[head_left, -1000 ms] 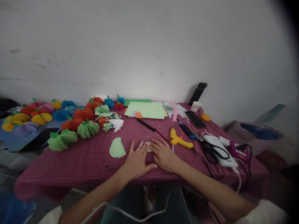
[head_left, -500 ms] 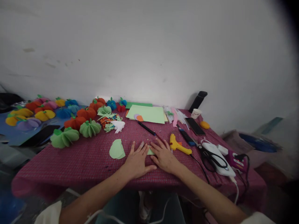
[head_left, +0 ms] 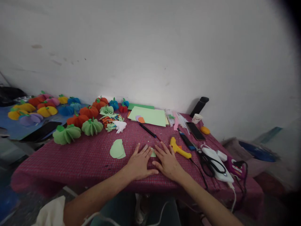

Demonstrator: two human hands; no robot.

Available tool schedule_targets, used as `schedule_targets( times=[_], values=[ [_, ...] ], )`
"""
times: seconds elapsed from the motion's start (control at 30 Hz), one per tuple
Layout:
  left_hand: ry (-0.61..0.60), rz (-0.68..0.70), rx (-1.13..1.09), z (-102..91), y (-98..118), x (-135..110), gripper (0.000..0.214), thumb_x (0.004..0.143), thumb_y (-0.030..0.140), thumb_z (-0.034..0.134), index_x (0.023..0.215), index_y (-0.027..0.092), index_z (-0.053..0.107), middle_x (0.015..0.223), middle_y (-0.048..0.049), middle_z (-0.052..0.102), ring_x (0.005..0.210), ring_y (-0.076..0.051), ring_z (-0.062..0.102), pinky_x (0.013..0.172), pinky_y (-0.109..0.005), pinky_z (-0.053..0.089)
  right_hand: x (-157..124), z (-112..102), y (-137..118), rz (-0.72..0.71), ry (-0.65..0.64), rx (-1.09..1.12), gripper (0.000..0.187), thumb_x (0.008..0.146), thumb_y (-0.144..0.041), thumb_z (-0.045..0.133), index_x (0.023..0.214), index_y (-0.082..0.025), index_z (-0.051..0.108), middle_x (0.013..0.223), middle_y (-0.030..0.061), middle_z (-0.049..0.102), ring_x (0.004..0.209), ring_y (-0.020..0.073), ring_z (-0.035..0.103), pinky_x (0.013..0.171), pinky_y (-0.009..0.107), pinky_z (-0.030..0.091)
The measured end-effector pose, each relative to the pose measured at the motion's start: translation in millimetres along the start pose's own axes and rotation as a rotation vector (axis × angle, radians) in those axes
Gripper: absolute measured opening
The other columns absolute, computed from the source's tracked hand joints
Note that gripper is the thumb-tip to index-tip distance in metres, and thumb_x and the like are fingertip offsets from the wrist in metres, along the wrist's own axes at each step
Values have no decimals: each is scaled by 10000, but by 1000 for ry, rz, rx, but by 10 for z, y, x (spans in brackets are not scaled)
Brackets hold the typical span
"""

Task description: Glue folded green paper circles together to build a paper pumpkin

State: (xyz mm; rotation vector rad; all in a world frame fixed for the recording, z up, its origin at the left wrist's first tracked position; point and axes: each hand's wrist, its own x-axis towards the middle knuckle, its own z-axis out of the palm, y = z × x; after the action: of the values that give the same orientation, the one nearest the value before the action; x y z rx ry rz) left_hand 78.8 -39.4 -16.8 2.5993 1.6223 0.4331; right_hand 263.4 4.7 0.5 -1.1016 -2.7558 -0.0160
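Note:
A small piece of light green paper (head_left: pixel 153 153) lies on the red checked tablecloth (head_left: pixel 94 160), mostly covered by my hands. My left hand (head_left: pixel 139 162) rests flat on its left side, fingers stretched out. From the right, my right hand (head_left: pixel 168 161) lies flat with spread fingers over the paper's other side. To the left of my hands sit light green rounded paper cutouts (head_left: pixel 117 149), overlapping each other. A yellow glue gun (head_left: pixel 179 148) lies just right of my right hand. Beyond my fingertips is a dark pen (head_left: pixel 147 130).
Green paper sheets (head_left: pixel 148 115) lie at the back. Paper pumpkins (head_left: pixel 67 134) in several colours fill the left side, near paper scraps (head_left: pixel 111 121). At right are black-handled scissors (head_left: pixel 213 164), a utility knife (head_left: pixel 186 139), a phone (head_left: pixel 195 131), a paper cup (head_left: pixel 197 118) and a purple power strip (head_left: pixel 236 168).
The view has shifted slightly. My right hand has slid a little to the right with its fingers more spread, and my left hand stays flat in about the same place.

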Motion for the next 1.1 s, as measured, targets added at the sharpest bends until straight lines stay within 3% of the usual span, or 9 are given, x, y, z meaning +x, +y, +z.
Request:
schedule_targets(
  times=[0.3,0.43,0.5,0.6,0.7,0.8,0.93,1.1],
  values=[
    [-3,0,-14,-12,16,-124,873,757,747,214,1399,159,277,1452,-124,319,1373,-263,173,1092,-535,-52,-85,-67,-86,-20,13,-75,557,874,-583,351,1282,-231,493,1399,47,433,1360,315,117,1053,598,48],
    [-30,-21,-15,-41,59,-182,876,757,749,209,1388,150,309,1441,-129,337,1367,-256,196,1098,-522,-61,-78,-161,-61,-35,68,-71,420,900,-491,375,1189,-256,568,1359,33,480,1349,294,176,1056,585,80],
    [-10,-46,1,-75,107,-176,889,754,753,201,1380,135,328,1438,-132,342,1371,-255,184,1107,-506,-49,-83,-200,68,13,141,-71,359,911,-367,382,1200,-253,561,1340,39,498,1330,269,236,1060,551,136],
    [55,-72,13,-96,219,-118,911,750,757,197,1395,121,295,1466,-119,288,1382,-238,142,1131,-443,29,-138,-204,390,141,238,-114,427,823,-181,414,1234,-177,533,1305,87,526,1276,260,333,1049,490,227],
    [88,-117,-10,-36,319,-18,941,741,766,200,1399,98,281,1481,-123,248,1383,-242,135,1130,-395,117,-236,-163,690,232,197,-165,522,723,-116,429,1237,-131,519,1296,110,527,1235,270,386,1016,464,288],
    [56,-188,-58,83,336,57,990,717,787,208,1384,63,302,1466,-154,276,1371,-270,176,1120,-394,162,-325,-134,808,243,168,-183,567,687,-91,423,1247,-126,505,1304,102,522,1233,263,393,1019,457,287],
    [17,-176,-115,202,268,57,1020,691,806,237,1401,73,262,1475,-158,249,1371,-282,165,1116,-402,167,-346,-130,667,143,168,-127,527,713,-53,390,1198,-178,555,1273,51,560,1253,240,376,1058,478,222],
    [3,-159,-135,174,254,10,997,698,795,262,1408,96,248,1486,-144,227,1375,-272,154,1121,-397,144,-201,-72,318,23,148,30,506,740,-31,371,1157,-215,591,1219,23,604,1240,219,397,1076,496,193]
  ],
)
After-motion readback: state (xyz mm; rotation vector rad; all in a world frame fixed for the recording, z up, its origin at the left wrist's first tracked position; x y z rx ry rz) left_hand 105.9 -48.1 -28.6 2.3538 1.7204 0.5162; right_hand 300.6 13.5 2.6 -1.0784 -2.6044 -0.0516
